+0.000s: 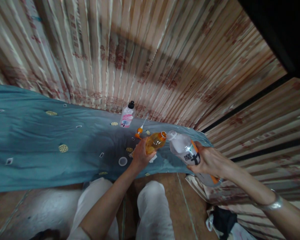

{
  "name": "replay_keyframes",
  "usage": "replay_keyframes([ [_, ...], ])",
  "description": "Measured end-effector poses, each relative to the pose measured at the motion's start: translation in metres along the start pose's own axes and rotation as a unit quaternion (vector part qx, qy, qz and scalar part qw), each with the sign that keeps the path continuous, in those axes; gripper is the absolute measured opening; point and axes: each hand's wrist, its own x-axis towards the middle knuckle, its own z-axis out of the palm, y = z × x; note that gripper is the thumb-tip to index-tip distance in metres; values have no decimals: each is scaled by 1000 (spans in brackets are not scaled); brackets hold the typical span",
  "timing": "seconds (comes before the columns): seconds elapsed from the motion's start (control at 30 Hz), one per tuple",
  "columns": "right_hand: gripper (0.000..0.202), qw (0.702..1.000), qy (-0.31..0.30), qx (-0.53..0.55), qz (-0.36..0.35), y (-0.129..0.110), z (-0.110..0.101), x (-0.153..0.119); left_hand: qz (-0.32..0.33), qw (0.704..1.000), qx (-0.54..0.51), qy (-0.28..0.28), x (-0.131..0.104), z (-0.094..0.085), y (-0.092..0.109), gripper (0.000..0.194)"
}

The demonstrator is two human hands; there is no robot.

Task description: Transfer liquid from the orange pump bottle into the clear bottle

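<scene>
From my remote seat: left hand [140,156] grips an orange bottle [156,142] at frame centre, its base hidden there. Right hand [207,160] clasps a larger clear bottle [181,145] right of centre, covering part of the label [192,157]. Mouth to mouth; I can't tell if they touch. Above-left, an orange pump [139,131]; thin tube, faint against the curtain [140,60]. Dark shape [46,234], lower left, cut off, unreadable.
</scene>
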Motion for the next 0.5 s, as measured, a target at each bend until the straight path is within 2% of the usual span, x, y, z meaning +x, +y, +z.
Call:
replay_keyframes([
  [0.5,54,1000,-13,5,11,-1,0,-1,6,1000,12,-13,0,-1,-1,76],
])
